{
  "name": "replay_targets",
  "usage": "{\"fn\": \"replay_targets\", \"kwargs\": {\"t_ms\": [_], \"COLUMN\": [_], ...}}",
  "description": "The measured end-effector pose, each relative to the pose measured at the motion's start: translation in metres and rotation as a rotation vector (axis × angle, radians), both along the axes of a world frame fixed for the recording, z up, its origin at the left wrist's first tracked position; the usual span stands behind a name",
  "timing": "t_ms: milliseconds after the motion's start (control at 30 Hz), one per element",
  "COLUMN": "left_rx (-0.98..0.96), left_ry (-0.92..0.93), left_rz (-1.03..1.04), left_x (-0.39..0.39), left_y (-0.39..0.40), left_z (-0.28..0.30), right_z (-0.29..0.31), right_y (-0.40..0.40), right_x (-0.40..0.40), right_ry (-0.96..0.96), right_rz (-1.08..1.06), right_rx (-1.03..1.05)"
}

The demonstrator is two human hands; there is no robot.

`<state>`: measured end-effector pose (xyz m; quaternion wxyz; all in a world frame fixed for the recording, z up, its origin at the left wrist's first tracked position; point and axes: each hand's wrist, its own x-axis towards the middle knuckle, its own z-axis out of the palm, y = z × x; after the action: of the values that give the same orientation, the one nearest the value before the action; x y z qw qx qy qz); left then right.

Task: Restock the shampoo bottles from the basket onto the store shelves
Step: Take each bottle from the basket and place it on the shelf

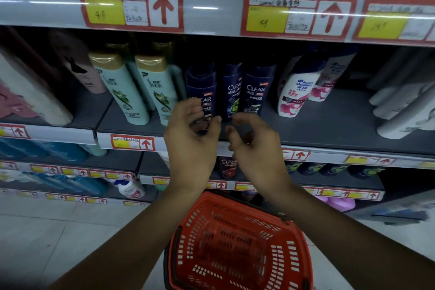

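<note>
Dark blue shampoo bottles point(253, 90), three abreast, upright on the grey shelf point(329, 129), mid-row. Left neighbours: two mint bottles with gold caps point(141, 87); right: white and pink bottles point(294, 92). Left hand point(190, 136) raised before the leftmost blue bottle, fingers loosely curled, apparently holding nothing. Right hand point(254, 143) beside it, fingers relaxed, half curled, empty. Red basket point(237, 247) below on the floor; no bottles visible inside.

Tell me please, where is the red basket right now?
In the head view the red basket sits low at centre on the floor, below both forearms and before the lowest shelves.
</note>
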<state>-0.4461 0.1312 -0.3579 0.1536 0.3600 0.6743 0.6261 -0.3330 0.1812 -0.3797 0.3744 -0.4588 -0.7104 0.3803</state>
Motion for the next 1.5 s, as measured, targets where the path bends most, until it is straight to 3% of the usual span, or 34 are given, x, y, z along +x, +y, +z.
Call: {"fn": "replay_targets", "kwargs": {"t_ms": [267,433,600,767,1000,1333,1500], "left_rx": [0.015,0.002,-0.058,-0.091,-0.221,-0.153,-0.166], "left_ry": [0.070,0.022,-0.075,-0.084,0.051,0.019,-0.003], "left_rz": [-0.176,-0.317,-0.432,-0.437,-0.468,-0.431,-0.358], "left_x": [0.070,0.106,0.122,0.123,0.125,0.127,0.116], "left_y": [0.034,0.059,0.086,0.105,0.121,0.116,0.103], "left_z": [0.016,0.021,0.011,0.000,-0.021,-0.029,-0.020], "right_z": [0.032,0.028,0.022,0.005,-0.006,0.003,0.009], "right_y": [0.033,0.086,0.125,0.139,0.148,0.156,0.130], "right_x": [0.078,0.107,0.103,0.098,0.103,0.116,0.116], "right_ry": [-0.020,0.035,0.030,0.053,0.034,-0.005,0.046], "right_rz": [-0.119,-0.254,-0.251,-0.231,-0.151,-0.010,-0.128], "right_rx": [0.066,-0.095,-0.194,-0.160,-0.096,-0.221,-0.213]}}
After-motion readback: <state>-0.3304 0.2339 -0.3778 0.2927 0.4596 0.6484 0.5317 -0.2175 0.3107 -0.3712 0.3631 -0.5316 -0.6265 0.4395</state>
